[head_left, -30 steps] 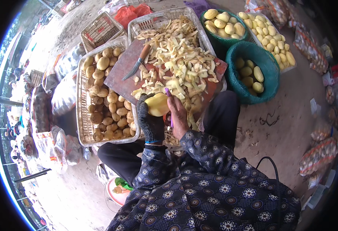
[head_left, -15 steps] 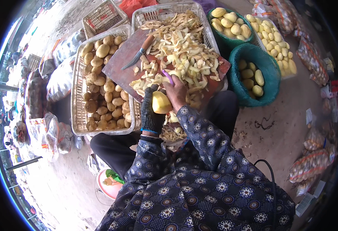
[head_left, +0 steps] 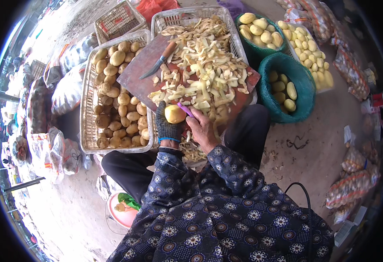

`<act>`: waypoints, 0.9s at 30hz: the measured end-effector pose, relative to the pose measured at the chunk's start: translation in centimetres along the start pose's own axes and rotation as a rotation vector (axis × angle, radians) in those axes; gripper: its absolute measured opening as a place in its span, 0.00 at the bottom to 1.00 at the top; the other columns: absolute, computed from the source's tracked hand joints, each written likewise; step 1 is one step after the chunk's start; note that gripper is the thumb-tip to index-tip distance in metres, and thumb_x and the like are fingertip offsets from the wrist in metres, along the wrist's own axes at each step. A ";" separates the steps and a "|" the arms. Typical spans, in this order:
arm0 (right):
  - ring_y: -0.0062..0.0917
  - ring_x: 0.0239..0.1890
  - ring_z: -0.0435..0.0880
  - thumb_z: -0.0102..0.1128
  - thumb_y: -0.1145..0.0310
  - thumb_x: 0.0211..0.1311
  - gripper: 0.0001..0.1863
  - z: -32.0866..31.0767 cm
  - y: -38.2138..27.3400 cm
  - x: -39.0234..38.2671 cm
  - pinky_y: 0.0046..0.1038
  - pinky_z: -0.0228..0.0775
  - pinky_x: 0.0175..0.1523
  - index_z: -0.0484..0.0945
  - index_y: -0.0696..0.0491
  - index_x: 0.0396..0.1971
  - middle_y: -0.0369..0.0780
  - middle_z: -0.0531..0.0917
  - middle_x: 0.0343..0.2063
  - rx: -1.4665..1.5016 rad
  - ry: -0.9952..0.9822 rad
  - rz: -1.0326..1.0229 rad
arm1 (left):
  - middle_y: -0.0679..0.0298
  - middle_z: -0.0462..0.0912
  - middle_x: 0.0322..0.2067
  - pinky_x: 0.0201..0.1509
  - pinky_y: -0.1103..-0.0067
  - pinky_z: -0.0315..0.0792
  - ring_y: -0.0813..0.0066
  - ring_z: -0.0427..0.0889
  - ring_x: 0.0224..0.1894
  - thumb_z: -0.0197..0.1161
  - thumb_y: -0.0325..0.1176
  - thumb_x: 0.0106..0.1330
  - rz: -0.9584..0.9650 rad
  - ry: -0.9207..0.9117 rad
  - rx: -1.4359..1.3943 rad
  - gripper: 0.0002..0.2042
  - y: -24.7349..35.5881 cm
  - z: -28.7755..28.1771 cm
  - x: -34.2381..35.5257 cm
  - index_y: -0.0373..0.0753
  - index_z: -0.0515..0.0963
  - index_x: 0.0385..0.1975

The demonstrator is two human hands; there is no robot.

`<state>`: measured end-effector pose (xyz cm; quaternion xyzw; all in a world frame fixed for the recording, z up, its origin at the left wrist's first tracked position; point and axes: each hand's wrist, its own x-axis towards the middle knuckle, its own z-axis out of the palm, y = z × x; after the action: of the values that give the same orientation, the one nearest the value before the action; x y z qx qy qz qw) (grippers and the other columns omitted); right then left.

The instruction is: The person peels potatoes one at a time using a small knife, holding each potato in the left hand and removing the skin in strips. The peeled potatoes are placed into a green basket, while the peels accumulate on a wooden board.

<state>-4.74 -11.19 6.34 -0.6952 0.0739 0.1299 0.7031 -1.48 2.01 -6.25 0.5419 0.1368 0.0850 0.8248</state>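
My left hand [head_left: 167, 126], in a dark knitted glove, holds a peeled yellow potato [head_left: 174, 113]. Beside it, my right hand [head_left: 202, 129] grips a purple-handled peeler [head_left: 184, 108] against the potato. Just beyond both hands lies a reddish board [head_left: 134, 81] heaped with pale peelings [head_left: 200, 74], and a knife [head_left: 158, 61] with a wooden handle rests on it. Left of the board stands a white plastic crate [head_left: 86, 109] of unpeeled potatoes [head_left: 115, 70].
Behind the board are another crate [head_left: 178, 14] and a smaller crate [head_left: 113, 22]. At right sit two green mesh-lined tubs [head_left: 302, 105] [head_left: 257, 31] and a tray of peeled potatoes [head_left: 307, 52]. Sacks [head_left: 67, 91] line both sides. A pink basin [head_left: 121, 216] is lower left.
The potato has been turned in my left hand and now sits higher, end upward. My right hand and the peeler have moved down from their position half a second ago.
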 end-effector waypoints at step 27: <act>0.40 0.42 0.80 0.51 0.71 0.57 0.20 3.2 1.6 -4.4 0.29 0.70 0.45 0.71 0.59 0.51 0.54 0.79 0.36 -0.243 0.083 -0.370 | 0.62 0.76 0.36 0.45 0.74 0.74 0.70 0.77 0.40 0.54 0.38 0.64 -0.243 0.132 -0.560 0.13 4.6 3.3 -3.8 0.39 0.70 0.43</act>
<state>-9.66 -8.33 6.16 -0.7814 -0.0421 -0.0219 0.6223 -4.02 -0.15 -0.24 0.2669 0.2250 0.0553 0.9355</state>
